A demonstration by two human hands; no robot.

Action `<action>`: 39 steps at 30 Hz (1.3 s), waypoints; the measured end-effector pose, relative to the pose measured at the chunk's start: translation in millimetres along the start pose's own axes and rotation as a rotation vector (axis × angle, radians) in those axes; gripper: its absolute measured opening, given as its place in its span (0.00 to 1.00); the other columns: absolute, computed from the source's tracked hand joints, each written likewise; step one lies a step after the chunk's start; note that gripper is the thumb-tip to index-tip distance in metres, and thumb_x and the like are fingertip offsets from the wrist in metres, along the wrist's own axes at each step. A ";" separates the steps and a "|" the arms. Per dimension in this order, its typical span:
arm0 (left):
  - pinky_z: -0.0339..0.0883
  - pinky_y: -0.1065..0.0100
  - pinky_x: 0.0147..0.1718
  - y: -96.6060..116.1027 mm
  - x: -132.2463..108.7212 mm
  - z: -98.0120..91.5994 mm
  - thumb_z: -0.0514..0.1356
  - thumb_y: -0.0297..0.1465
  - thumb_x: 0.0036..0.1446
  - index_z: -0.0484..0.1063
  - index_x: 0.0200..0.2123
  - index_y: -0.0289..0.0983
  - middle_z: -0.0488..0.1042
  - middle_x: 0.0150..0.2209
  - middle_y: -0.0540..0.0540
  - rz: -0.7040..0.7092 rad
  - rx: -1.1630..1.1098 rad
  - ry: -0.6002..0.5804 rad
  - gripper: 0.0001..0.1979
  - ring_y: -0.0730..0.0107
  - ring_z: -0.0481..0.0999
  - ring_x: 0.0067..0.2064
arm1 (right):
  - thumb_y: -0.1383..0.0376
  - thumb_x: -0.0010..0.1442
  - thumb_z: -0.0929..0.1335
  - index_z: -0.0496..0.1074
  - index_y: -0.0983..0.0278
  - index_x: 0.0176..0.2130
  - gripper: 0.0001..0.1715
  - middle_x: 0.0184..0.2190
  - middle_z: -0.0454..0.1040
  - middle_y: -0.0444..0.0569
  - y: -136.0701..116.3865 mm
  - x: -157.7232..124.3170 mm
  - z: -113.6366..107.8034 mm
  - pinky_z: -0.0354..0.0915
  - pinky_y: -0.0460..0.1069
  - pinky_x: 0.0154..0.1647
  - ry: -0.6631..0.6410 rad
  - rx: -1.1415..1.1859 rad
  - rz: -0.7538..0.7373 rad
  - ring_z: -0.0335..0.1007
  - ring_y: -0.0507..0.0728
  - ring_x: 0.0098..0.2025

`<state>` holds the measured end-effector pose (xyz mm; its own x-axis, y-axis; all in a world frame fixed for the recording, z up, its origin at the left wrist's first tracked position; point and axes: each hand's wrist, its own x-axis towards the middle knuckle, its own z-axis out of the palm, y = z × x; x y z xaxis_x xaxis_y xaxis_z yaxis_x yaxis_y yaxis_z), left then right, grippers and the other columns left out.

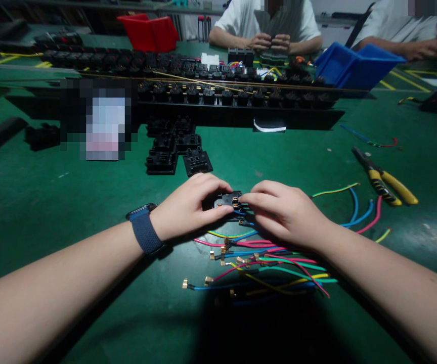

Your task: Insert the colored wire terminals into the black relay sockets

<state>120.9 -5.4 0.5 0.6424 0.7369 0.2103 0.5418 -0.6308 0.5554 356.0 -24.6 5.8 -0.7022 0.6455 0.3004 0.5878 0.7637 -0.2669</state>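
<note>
Between thumb and fingers, my left hand (198,202) grips a small black socket module (226,201) whose brass contacts face up. My right hand (282,210) is closed at the module's right side, fingertips touching it by a contact. A bit of blue wire shows there, but what the right fingers pinch is hidden. Just below both hands lies a loose bunch of red, blue, green and yellow wires (275,243), several with brass terminals (185,283). Beyond the left hand, several similar black modules (198,161) rest on the green table (127,313).
Cutting pliers with yellow handles (387,182) lie to the right. Across the table runs a long black rack (218,114) lined with black modules. A red bin (148,33) and a blue bin (355,65) stand behind it. Two people in white shirts (266,23) sit opposite.
</note>
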 end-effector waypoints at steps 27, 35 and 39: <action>0.64 0.63 0.48 0.1 0.1 0.8 0.58 0.43 0.58 0.70 0.46 0.36 0.73 0.43 0.45 0.001 0.005 -0.003 0.19 0.64 0.69 0.46 | 0.67 0.61 0.62 0.71 0.62 0.51 0.20 0.40 0.73 0.52 -1.8 1.1 -2.2 0.65 0.50 0.36 -0.052 -0.025 0.022 0.69 0.58 0.39; 0.64 0.61 0.48 1.8 0.5 -0.3 0.58 0.43 0.58 0.70 0.46 0.35 0.73 0.44 0.44 -0.006 0.005 -0.008 0.19 0.63 0.69 0.47 | 0.68 0.61 0.62 0.68 0.62 0.53 0.21 0.40 0.73 0.51 -1.7 1.8 -0.4 0.64 0.50 0.38 -0.101 0.003 0.036 0.69 0.57 0.40; 0.64 0.61 0.48 2.0 0.0 0.0 0.58 0.42 0.58 0.70 0.46 0.36 0.73 0.43 0.44 -0.009 0.007 -0.008 0.18 0.63 0.70 0.47 | 0.69 0.59 0.62 0.64 0.61 0.56 0.25 0.41 0.74 0.50 -0.2 1.8 1.1 0.64 0.49 0.36 -0.159 -0.019 0.031 0.70 0.57 0.40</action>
<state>121.9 -6.6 1.6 0.6423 0.7403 0.1988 0.5511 -0.6262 0.5515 354.2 -23.5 5.4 -0.7371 0.6604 0.1431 0.6169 0.7441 -0.2563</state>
